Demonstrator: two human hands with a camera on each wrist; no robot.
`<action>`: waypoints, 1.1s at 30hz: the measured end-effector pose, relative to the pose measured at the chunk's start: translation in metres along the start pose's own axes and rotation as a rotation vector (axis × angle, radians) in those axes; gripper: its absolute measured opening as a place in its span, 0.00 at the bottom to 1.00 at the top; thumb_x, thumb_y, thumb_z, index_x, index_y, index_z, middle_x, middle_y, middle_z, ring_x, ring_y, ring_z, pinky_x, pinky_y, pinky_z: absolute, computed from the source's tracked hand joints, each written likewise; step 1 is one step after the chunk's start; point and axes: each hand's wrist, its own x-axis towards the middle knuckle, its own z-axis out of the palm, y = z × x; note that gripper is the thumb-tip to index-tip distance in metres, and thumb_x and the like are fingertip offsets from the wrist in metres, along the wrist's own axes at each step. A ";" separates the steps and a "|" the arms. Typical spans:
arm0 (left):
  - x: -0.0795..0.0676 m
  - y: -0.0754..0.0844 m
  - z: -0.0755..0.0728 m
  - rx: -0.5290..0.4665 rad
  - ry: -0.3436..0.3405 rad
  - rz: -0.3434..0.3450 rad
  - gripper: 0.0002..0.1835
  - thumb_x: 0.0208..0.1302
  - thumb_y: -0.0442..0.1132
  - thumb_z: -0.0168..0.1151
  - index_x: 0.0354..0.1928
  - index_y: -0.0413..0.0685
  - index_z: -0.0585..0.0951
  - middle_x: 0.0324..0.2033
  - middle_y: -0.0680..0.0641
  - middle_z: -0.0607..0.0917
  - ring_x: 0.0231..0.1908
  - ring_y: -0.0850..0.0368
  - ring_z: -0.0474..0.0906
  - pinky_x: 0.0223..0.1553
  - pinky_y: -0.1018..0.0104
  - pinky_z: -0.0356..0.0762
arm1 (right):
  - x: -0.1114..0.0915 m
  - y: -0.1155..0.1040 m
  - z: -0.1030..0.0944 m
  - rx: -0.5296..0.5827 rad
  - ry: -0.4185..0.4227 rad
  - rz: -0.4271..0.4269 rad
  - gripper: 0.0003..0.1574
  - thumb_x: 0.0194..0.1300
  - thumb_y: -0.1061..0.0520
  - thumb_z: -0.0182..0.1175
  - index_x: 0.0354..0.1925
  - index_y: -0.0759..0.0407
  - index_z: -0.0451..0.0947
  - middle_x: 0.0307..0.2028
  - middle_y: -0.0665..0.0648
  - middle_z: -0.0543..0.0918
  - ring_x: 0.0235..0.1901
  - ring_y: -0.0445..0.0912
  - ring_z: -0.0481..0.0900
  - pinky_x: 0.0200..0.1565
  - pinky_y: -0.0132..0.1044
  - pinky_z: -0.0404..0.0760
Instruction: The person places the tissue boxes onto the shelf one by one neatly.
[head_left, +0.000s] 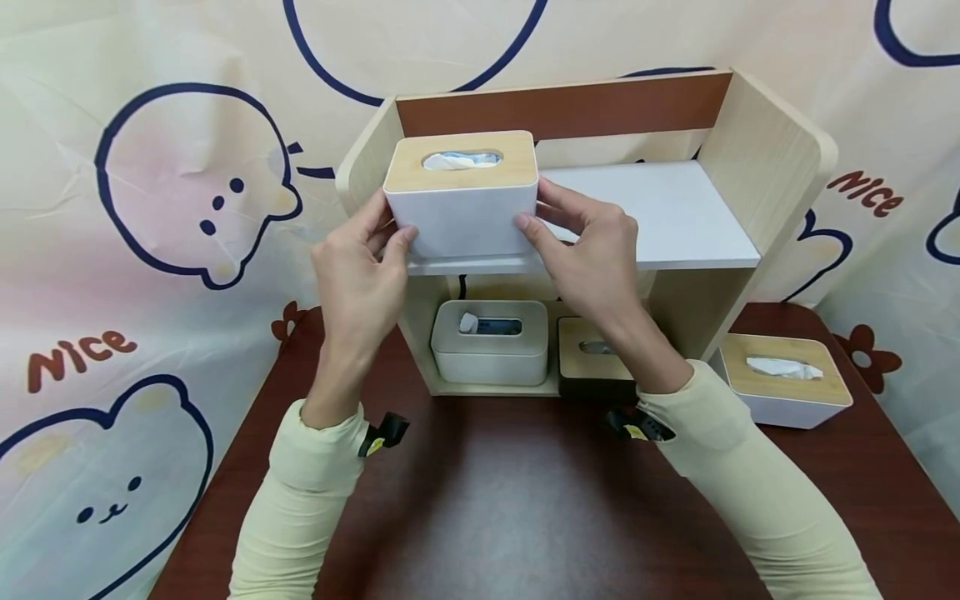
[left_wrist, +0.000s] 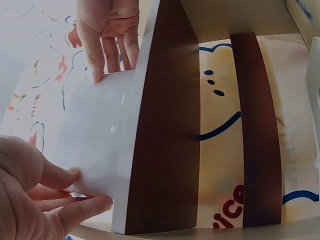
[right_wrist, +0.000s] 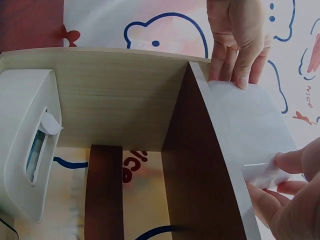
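A white tissue box (head_left: 468, 221) with a light wooden lid is at the left end of the upper white shelf (head_left: 645, 200). Tissue shows in its oval slot. My left hand (head_left: 360, 271) grips its left side, thumb on the front corner. On the other side my right hand (head_left: 592, 250) holds it the same way. In the left wrist view the box (left_wrist: 95, 127) is seen from the side of the shelf edge, between both hands. Whether its base touches the shelf cannot be told. The right wrist view also shows the box (right_wrist: 250, 117) between my fingers.
Inside the lower compartment stand an all-white tissue box (head_left: 491, 358) and a dark one with a wooden lid (head_left: 592, 367), partly behind my right arm. Another white, wooden-lidded box (head_left: 787, 379) sits on the dark table (head_left: 502, 500), right of the wooden rack (head_left: 780, 150).
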 end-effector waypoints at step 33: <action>-0.026 -0.011 0.001 -0.009 0.082 0.022 0.32 0.74 0.36 0.70 0.77 0.48 0.74 0.68 0.45 0.83 0.65 0.56 0.84 0.61 0.56 0.85 | -0.018 0.003 -0.007 -0.074 0.001 -0.003 0.33 0.73 0.55 0.71 0.73 0.53 0.79 0.70 0.53 0.82 0.65 0.46 0.85 0.59 0.46 0.88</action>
